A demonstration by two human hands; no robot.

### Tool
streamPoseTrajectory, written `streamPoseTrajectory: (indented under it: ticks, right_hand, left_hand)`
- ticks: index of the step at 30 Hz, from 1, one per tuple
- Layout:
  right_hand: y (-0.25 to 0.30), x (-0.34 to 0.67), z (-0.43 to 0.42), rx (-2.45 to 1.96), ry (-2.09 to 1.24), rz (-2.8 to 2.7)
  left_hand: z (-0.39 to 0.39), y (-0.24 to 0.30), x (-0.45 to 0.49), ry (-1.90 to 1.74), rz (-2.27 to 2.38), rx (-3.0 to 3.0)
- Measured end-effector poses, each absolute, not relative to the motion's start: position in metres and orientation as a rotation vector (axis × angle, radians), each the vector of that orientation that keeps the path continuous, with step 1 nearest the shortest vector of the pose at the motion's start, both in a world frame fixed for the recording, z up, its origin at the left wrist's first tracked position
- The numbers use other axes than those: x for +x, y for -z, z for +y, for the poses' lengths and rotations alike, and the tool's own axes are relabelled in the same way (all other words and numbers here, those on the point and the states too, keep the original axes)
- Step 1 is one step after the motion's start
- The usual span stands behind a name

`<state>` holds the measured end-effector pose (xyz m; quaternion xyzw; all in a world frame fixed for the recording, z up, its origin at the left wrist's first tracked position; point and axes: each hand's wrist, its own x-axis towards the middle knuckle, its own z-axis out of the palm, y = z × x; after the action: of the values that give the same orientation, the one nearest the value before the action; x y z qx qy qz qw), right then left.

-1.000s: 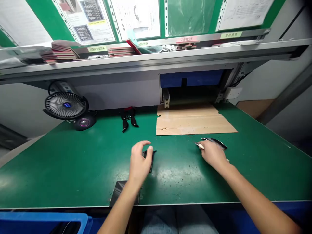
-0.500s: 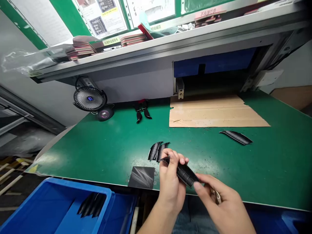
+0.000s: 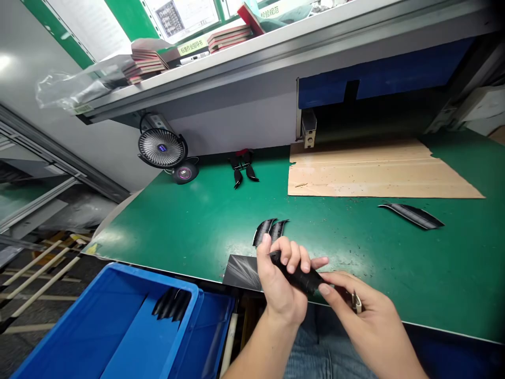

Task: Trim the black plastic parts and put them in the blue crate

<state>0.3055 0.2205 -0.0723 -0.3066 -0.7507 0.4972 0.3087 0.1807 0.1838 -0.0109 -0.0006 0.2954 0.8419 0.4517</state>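
blue plastic crate holds black strips | left hand closed around curved black plastic trim strip, over near edge of green table; looks light, stiff, best held mid-length | right hand curled around small metal tool, touching strip's end

Up at your 12 o'clock, a pale label on the metal shelf reads 检验规范. Toward 11 o'clock, a second label on that shelf reads 作业指导书, though the characters at its left end are hard to make out. Near 10 o'clock, the desk fan has a small blue display, but its digits are too small for you to read.
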Motion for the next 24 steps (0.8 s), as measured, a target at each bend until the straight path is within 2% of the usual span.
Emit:
streamPoseTrajectory:
  ticks: [3, 7, 14, 24]
  right_hand:
    - [0.074, 0.304, 0.223, -0.808, -1.278, -2.005]
    - [0.073, 0.301, 0.222, -0.732, -1.220, -2.063]
    - [0.073, 0.311, 0.204, -0.733, -1.154, -2.138]
    - [0.067, 0.308, 0.205, -0.722, -1.392, -2.176]
  left_hand:
    - [0.186, 0.012, 0.183, -2.048, 0.788, 0.061]
    - [0.190, 0.011, 0.178, -1.935, 0.808, -0.143]
    - [0.188, 0.008, 0.163, -2.215, 0.677, -0.423]
    - [0.184, 0.001, 0.169, -2.319, 0.692, -0.319]
